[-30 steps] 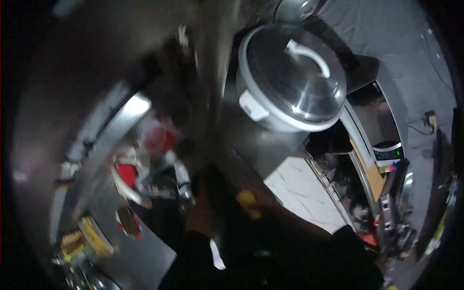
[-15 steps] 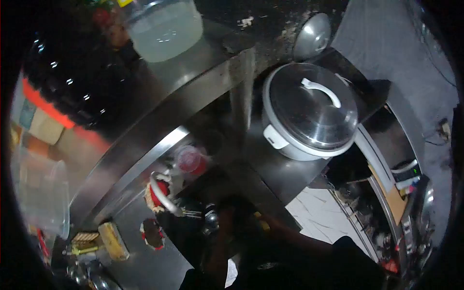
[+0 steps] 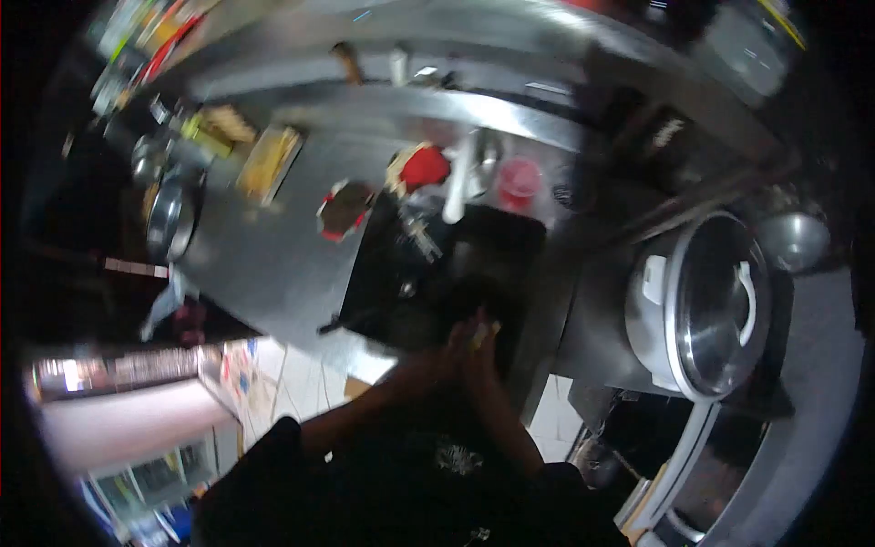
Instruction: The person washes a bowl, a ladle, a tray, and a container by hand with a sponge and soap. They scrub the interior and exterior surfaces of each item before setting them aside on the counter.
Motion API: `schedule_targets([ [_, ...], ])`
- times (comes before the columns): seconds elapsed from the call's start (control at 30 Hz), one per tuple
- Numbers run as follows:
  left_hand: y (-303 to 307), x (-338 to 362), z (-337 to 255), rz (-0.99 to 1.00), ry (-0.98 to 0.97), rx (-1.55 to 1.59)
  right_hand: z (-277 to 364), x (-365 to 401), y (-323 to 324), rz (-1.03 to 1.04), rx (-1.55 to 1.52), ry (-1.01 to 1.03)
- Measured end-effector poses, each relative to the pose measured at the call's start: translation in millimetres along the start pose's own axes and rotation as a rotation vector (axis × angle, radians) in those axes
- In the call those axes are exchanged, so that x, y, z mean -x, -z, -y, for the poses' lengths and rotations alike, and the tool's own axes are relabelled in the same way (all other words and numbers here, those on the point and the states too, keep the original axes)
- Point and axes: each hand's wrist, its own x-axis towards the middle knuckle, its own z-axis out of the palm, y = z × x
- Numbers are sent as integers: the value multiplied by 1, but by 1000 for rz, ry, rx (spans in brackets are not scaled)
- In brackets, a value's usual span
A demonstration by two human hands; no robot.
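My left hand (image 3: 448,354) and my right hand (image 3: 485,346) are pressed together low over a dark rectangular sink (image 3: 497,242). A small pale yellow spot shows between them, too dim and blurred to name. Their fingers are closed, though shadow hides most of them. A white curved spout (image 3: 459,182) reaches over the sink's far edge. Shiny metal utensils (image 3: 421,242) lie at the sink's left side, farther out than my hands. Behind the sink are a red item on a pale ruffled piece (image 3: 424,170) and a pink tub (image 3: 519,180).
A large white cooker with a metal lid (image 3: 715,310) stands at the right, near a metal bowl (image 3: 795,242). To the left, a steel counter (image 3: 264,273) holds a yellow block in a tray (image 3: 270,162), a dark round pad (image 3: 346,205) and metal pans (image 3: 171,219).
My view has swung round and levelled, so the cooker sits farther right and the left counter shows more. My hands, barely visible before, now show joined over the sink.
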Motion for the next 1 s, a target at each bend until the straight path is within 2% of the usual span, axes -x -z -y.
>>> schedule_targets([
  [0.07,9,11,-19,-212,-89,18,4,-3,-22,0,109,75],
  [0.13,-9,26,-5,-461,-112,131,17,-15,-41,-61,254,178],
  [0.17,-5,29,-4,-451,-93,173,21,-23,-43,-102,292,238],
  [0.2,-1,31,-3,-442,-73,214,18,-33,-38,-216,787,502],
  [0.23,15,31,-9,-297,-18,251,11,-46,-36,-309,1278,781],
  [0.27,25,34,-11,-149,33,286,9,-53,-33,-277,1580,936],
  [0.3,14,37,6,-202,-29,247,6,-59,-32,-284,1859,1134],
  [0.37,-17,30,53,-317,-156,147,8,-40,-51,-45,2038,1262],
  [0.43,23,32,35,-128,-3,165,13,-16,-67,184,2198,1390],
  [0.47,36,38,29,-20,75,179,12,-8,-73,240,2283,1329],
  [0.5,36,42,39,-50,15,148,11,-1,-79,301,2363,1264],
  [0.53,34,41,53,-79,-50,116,12,0,-88,305,2446,1083],
  [0.6,28,34,74,-128,-147,17,8,-10,-91,191,2408,951],
  [0.63,23,32,79,-142,-174,-46,-1,-24,-82,80,2292,992],
  [0.7,18,28,92,-124,-172,-133,-14,-35,-68,7,1883,773],
  [0.77,19,27,103,-43,-121,-196,-42,-38,-85,46,1251,320],
  [0.87,45,42,102,-53,-15,84,-79,-44,-115,86,208,-215],
  [0.97,35,53,147,-171,-418,165,-99,-45,-133,307,133,-315],
  [1.0,31,58,149,-179,-380,257,-104,-45,-140,277,142,-308],
])
